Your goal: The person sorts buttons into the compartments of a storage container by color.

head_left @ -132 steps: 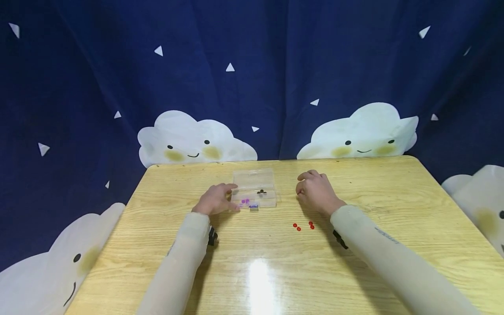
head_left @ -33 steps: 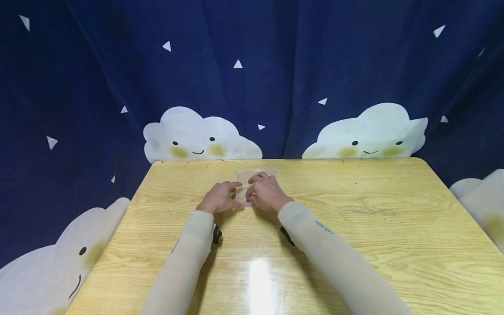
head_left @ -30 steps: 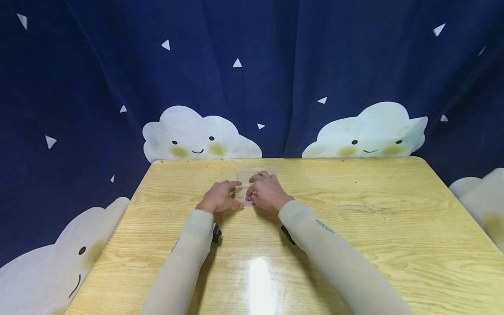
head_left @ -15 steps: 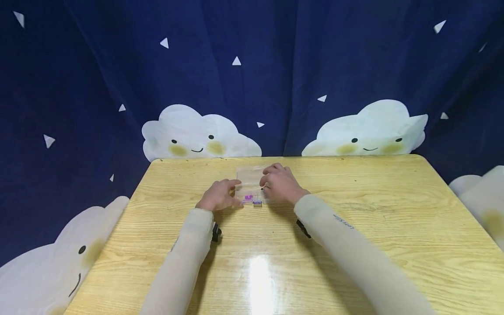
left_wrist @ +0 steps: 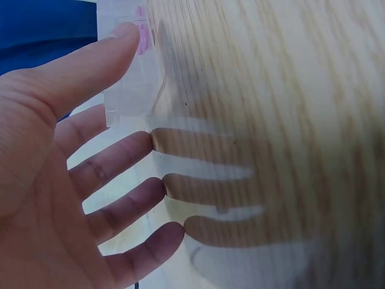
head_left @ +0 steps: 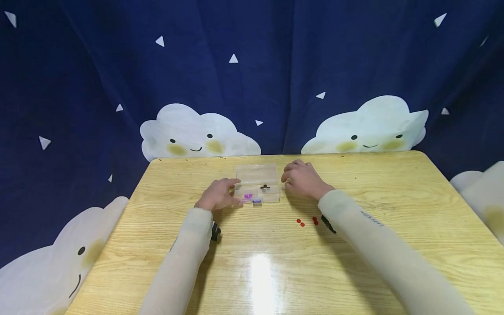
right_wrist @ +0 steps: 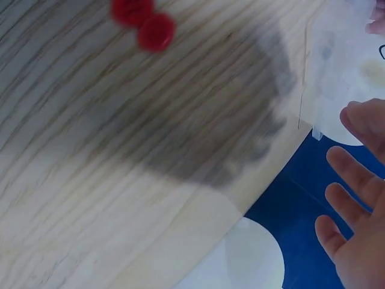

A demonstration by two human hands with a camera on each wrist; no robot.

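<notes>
A clear plastic divided box (head_left: 271,198) lies with its lid (head_left: 257,173) raised at the back, near the middle of the table. Small purple round pieces (head_left: 248,197) sit in its front left compartment, and dark brown ones (head_left: 265,187) farther back on the right. My left hand (head_left: 218,195) touches the box's left end, thumb at the front corner, fingers outstretched; some fingertips rest on the table in the left wrist view. Right of the box, my right hand (head_left: 303,180) hovers with loosely bent fingers, holding nothing visible. Small red button-like discs (head_left: 302,224) lie nearer me.
A blue-and-silver clasp or label (head_left: 257,201) is at the box's front edge. The wooden table (head_left: 220,262) has a glare spot near me. Behind it hangs a dark blue curtain (head_left: 252,78) with white clouds.
My right hand has left the front of the box and moved right, uncovering the purple and brown pieces and the red discs. The left hand has stayed at the box's left end.
</notes>
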